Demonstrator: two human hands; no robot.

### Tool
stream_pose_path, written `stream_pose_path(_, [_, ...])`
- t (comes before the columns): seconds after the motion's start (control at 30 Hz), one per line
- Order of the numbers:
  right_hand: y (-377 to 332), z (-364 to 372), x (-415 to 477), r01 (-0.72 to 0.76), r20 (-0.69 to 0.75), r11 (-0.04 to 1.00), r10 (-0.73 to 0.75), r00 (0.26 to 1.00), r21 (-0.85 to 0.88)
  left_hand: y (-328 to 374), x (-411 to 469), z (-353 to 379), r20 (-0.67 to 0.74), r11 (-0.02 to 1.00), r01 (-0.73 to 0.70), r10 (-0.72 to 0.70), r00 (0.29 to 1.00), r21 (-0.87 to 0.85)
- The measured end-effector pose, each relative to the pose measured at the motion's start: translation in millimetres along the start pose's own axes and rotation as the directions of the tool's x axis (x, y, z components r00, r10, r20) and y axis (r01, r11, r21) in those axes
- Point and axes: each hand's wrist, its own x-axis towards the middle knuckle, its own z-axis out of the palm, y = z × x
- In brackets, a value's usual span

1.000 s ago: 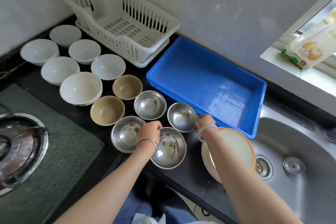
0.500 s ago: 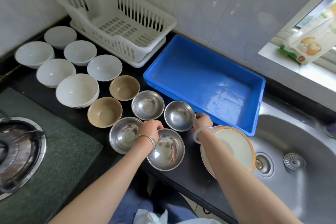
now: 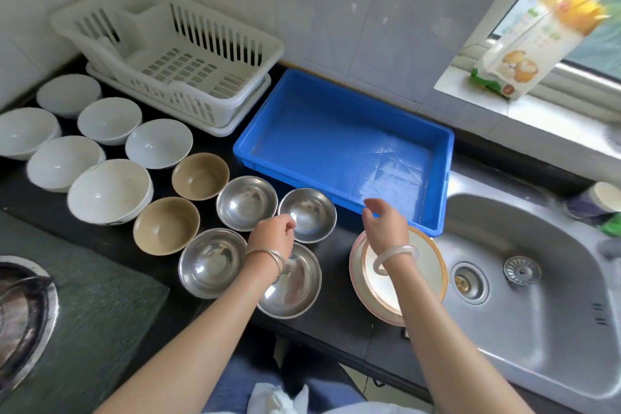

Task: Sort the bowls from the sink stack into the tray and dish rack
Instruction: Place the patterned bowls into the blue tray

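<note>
Silver bangles point(image 3: 265, 255), pale translucent bangle point(image 3: 403, 248)

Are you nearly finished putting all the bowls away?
Not nearly. White bowls, tan bowls and steel bowls sit grouped on the counter. The left hand and right hand hover, holding nothing. The blue tray and dish rack hold no bowls, so all the sorting is left.

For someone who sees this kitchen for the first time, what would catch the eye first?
The bright blue tray, mid-counter between the white dish rack and the steel sink. Before it, the left hand hovers over the steel bowls and the right hand over stacked plates; white bowls and tan bowls line the left.
</note>
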Motion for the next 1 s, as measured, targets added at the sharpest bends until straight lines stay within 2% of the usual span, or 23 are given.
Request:
stream_pose_path(0.1, [34, -30, -8, -0.032, -0.165, 0.997, 0.021, 0.986, -0.065, 28, 0, 16, 0.077, 0.998, -0.057, 0.059, 0.995, -0.035])
stream_pose_path(0.17, [61, -46, -14, -0.092, -0.199, 0.987, 0.065, 0.978, -0.133, 43, -4, 32, 0.167, 0.995, -0.084, 0.091, 0.982, -0.051])
stream_pose_path(0.27, [99, -58, -23, -0.222, -0.147, 0.957, 0.196, 0.969, -0.187, 59, -11, 55, 0.298, 0.994, -0.092, 0.106, 0.949, -0.058])
stream_pose_path(0.33, [115, -59, -31, -0.29, -0.099, 0.948, 0.279, 0.955, -0.129, 65, -17, 67, 0.368, 0.994, -0.1, 0.105, 0.924, -0.033])
stream_pose_path(0.4, [123, -56, -40, -0.302, -0.085, 0.952, 0.297, 0.951, -0.059, 69, -23, 75, 0.397, 0.996, -0.073, 0.086, 0.914, -0.047])
stream_pose_path(0.67, [113, -34, -59, -0.351, -0.096, 0.936, 0.351, 0.931, 0.02, 67, -23, 74, 0.244, 0.994, -0.109, 0.103, 0.964, 0.013])
stream_pose_path(0.87, [93, -18, -71, -0.358, -0.075, 0.929, 0.365, 0.928, 0.093, 63, -11, 58, 0.198, 0.991, -0.126, 0.113, 0.974, 0.054])
stream_pose_path(1.0, [87, -13, -73, -0.385, -0.181, 0.922, 0.388, 0.904, 0.052, 66, -10, 59, 0.135, 0.98, -0.165, 0.15, 0.979, 0.109])
